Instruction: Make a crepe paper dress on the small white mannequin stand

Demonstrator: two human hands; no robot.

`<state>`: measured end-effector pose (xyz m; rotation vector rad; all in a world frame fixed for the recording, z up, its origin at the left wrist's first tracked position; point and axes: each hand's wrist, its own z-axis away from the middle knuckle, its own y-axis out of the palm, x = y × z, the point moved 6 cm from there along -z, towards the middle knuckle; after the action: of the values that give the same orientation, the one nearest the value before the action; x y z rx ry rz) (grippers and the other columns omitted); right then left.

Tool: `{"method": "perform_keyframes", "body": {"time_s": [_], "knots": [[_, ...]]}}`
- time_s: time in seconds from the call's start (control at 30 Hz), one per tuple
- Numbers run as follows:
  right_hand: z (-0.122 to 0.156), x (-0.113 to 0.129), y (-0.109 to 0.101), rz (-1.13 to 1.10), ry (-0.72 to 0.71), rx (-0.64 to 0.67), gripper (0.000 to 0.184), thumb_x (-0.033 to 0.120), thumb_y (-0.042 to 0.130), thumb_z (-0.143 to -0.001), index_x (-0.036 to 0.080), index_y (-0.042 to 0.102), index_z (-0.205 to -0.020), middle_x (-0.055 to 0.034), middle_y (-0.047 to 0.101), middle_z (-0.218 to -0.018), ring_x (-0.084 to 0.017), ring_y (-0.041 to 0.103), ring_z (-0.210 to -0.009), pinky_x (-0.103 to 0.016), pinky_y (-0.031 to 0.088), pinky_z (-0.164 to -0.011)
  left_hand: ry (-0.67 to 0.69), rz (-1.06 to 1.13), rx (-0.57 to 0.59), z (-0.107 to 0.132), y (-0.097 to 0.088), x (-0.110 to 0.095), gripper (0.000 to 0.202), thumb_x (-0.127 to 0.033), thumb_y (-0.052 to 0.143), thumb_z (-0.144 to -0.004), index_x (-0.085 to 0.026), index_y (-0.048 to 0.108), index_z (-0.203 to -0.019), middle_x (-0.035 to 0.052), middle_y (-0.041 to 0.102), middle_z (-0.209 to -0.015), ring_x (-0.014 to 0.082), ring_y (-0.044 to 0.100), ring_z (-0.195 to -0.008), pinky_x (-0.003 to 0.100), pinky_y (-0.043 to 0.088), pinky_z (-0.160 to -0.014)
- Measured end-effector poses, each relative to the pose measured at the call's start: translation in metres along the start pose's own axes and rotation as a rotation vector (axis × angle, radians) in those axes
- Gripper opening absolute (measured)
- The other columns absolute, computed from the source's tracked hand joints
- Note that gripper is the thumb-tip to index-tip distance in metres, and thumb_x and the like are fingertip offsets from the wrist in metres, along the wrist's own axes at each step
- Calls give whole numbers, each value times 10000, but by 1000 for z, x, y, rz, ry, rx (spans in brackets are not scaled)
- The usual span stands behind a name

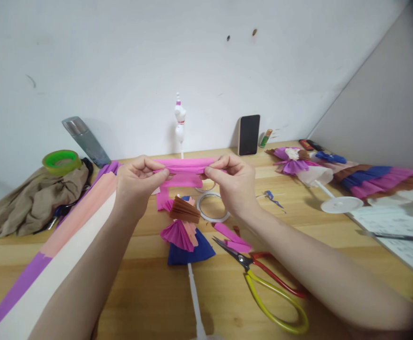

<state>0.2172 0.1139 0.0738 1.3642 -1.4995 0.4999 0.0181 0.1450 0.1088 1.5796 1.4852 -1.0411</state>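
A strip of pink crepe paper [188,166] is stretched level between my two hands, with fold lines along its length. My left hand [140,182] pinches its left end between thumb and fingers. At the right end, my right hand [232,182] pinches it the same way. Below lies a small mannequin stand with a pleated paper dress [191,248] in blue, pink, peach and brown. Close to it are a roll of white tape [213,207], folded pink paper pieces [231,237] and scissors [243,260] with one red and one yellow handle, blades apart.
A white mannequin [180,118] stands by the wall. Behind my left arm lie long crepe paper strips [75,217], a brown cloth [39,200], green tape [61,163] and a bottle [88,141]. To the right are a phone [248,135], another dressed mannequin [314,175] and printed paper [390,231].
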Motion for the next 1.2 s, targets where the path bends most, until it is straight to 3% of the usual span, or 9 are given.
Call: {"method": "perform_keyframes", "body": {"time_s": [0.2,0.7,0.83,0.97,1.2], "knots": [[0,4,1,-26,-28,-20,155,174,710,-589,209,564,-550,39,605,-556,-115,568,-529,-266,475,-519,47,-15,-20,0,-1,-1,124,-166,783,-596,-172,661,-615,-15,657,-562,116,612,-542,237,497,-543],[1,7,1,21,-53,-23,170,188,707,-613,210,544,-571,51,576,-542,-115,576,-509,-275,474,-528,74,23,-78,1,1,-6,152,-132,784,-546,-162,670,-643,-15,680,-601,104,635,-565,212,519,-563],[3,9,0,73,-147,-28,139,181,701,-655,211,566,-649,44,587,-607,-129,607,-576,-289,499,-573,174,-89,-119,3,-2,-9,159,-160,796,-584,-165,749,-736,10,720,-689,127,653,-627,238,544,-609],[4,13,2,126,-259,53,73,163,653,-748,218,643,-795,10,662,-781,-146,653,-719,-316,536,-686,274,-247,-161,5,-7,-12,201,-182,797,-639,-192,788,-840,15,744,-757,139,653,-665,248,543,-623],[7,21,4,329,-457,118,173,134,622,-839,254,717,-920,-9,691,-895,-174,635,-897,-347,513,-815,426,-357,-99,7,-4,-21,123,-144,733,-736,-215,778,-825,7,750,-801,143,672,-752,252,548,-703]]}}
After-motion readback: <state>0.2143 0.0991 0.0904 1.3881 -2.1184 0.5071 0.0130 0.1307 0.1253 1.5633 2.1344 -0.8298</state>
